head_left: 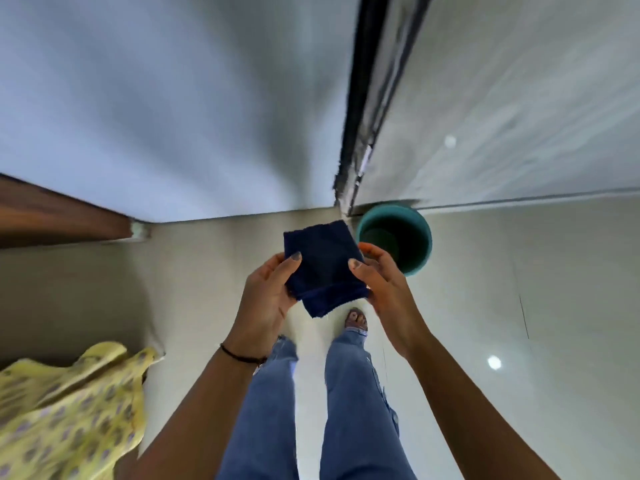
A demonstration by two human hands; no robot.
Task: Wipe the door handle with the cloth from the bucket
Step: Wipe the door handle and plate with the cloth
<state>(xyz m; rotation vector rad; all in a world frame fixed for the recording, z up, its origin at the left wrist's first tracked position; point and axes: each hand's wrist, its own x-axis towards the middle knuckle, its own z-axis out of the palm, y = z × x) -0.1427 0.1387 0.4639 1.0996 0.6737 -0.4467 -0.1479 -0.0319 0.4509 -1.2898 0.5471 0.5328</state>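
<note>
A folded dark blue cloth (323, 266) is held flat between both hands above the floor. My left hand (268, 292) grips its left edge with the thumb on top. My right hand (381, 275) pinches its right edge. A teal bucket (420, 237) stands on the floor just beyond my right hand, at the foot of the door; its inside looks dark. The door (502, 98) rises at the upper right, with a dark vertical edge (367, 98) beside it. No door handle is in view.
A pale wall (173, 98) fills the upper left. A brown wooden piece (62, 216) runs along the floor at the left. Yellow patterned fabric (69, 410) hangs at the lower left. My legs in jeans and a foot (356, 320) stand on glossy floor tiles.
</note>
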